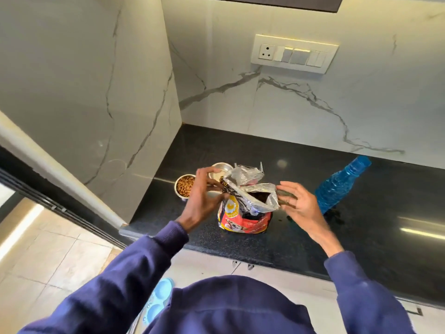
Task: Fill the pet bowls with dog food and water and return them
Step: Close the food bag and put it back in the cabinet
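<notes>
Dog food bag [243, 220] stands open on tabletop [361, 225], left hand [204, 196] pinching its left lip, right hand [298, 203] at its right flap, grip unclear; filled bowl [185, 185] left of bag, empty bowl [220, 171] behind: uneven tug likely tips bag, spilling kibble.

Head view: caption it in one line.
Left hand and right hand hold the open red foil-lined dog-food bag on the black counter, beside a kibble-filled steel bowl and blue plastic bottle.
</notes>
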A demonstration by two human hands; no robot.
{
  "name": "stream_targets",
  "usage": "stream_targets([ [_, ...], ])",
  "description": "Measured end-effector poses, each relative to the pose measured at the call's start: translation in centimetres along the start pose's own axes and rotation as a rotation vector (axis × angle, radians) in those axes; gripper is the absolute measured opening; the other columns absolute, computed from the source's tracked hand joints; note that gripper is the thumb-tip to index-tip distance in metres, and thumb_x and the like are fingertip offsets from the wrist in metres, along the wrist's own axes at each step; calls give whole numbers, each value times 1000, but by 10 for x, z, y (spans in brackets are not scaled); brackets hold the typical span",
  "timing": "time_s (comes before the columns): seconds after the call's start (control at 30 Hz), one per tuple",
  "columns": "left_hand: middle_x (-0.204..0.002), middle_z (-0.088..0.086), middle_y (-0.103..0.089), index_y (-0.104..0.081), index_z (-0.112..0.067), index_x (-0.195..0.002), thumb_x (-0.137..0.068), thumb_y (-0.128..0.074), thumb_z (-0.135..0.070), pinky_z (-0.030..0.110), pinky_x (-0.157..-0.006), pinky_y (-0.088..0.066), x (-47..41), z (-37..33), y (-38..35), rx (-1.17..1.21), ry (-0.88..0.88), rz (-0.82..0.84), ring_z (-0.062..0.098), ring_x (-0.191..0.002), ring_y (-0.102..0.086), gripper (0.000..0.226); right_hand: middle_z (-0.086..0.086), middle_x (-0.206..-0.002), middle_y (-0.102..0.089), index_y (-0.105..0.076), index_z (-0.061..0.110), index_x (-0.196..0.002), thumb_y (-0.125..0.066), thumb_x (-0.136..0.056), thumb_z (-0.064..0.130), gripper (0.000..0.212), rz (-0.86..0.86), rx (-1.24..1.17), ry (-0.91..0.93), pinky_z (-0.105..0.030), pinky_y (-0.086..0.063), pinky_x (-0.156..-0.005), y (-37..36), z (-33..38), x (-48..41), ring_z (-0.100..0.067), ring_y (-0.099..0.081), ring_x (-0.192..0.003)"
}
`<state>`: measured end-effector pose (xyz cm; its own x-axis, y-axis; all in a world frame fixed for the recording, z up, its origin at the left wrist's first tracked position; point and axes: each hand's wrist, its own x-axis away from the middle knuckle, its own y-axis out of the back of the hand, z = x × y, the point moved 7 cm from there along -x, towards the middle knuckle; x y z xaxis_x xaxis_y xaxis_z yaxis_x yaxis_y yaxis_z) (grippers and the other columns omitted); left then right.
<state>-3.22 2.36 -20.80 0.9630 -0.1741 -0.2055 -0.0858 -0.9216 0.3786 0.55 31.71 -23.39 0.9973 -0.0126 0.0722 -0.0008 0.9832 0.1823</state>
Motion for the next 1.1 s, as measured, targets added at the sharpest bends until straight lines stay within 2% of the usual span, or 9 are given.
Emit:
stream_targets([
  [0.13,-127,-2,-63,-58,-12,-125,-79,-87,-17,24,-98,-57,6,0,-7,-53,-134,23,6,-111,-67,54,-5,-123,-74,-69,13,-114,-80,-75,-16,49,-62,103,75,-30,-58,-96,-6,-10,12,-18,-72,-114],
  [0.33,-147,-7,-51,-49,-28,-146,-90,-76,-36,33,-111,-47,4,8,-26,-251,-213,147,10,-130,-52,62,9,-133,-70,-72,24,-130,-88,-77,6,58,-51,383,126,-15,-49,-101,-23,-21,7,-1,-62,-125],
  [0.57,-164,-4,-30,-24,-37,-158,-97,-57,-59,29,-119,-33,-3,7,-46,-298,-204,297,6,-146,-34,73,18,-95,-70,-79,6,-106,-76,-88,24,25,-16,464,171,-12,-46,-73,-23,-6,-5,8,-63,-87],
  [0.63,-167,0,-27,-24,-34,-160,-101,-52,-56,30,-124,-26,-9,5,-51,-359,-243,335,11,-155,-25,70,27,-79,-63,-77,22,-89,-73,-93,15,9,67,469,174,-11,-40,-68,-29,2,-8,12,-56,-77],
  [0.67,-167,0,-27,-27,-34,-159,-102,-51,-55,32,-123,-28,-12,4,-53,-382,-243,357,15,-155,-26,66,29,-75,-62,-71,32,-83,-72,-94,11,24,103,463,171,-10,-39,-67,-32,3,-11,11,-55,-75],
  [0.8,-161,5,-33,-50,-27,-142,-101,-50,-56,39,-113,-41,-21,-7,-60,-516,-327,381,25,-144,-41,50,14,-90,-74,-76,23,-92,-75,-90,16,7,225,396,90,-20,-50,-79,-35,4,-20,-5,-69,-92],
  [0.9,-158,5,-40,-60,-20,-134,-103,-52,-46,37,-115,-39,-20,-9,-66,-513,-383,440,22,-142,-45,42,22,-94,-74,-76,28,-97,-76,-90,24,8,316,428,49,-13,-50,-80,-37,5,-29,10,-68,-94],
  [0.97,-150,4,-52,-62,-15,-134,-106,-50,-40,33,-114,-41,-13,-9,-74,-444,-399,529,18,-137,-51,39,23,-99,-72,-76,25,-102,-73,-93,25,9,302,491,37,-21,-54,-87,-38,2,-34,16,-65,-95],
  [1.1,-86,-1,-59,-51,-28,-98,-109,-45,-33,34,-67,-41,-1,-10,-82,-310,-308,530,17,-74,-55,14,-2,-112,-75,-63,20,-105,-71,-96,17,13,131,483,8,-15,-48,-79,-28,-8,-36,-12,-69,-112],
])
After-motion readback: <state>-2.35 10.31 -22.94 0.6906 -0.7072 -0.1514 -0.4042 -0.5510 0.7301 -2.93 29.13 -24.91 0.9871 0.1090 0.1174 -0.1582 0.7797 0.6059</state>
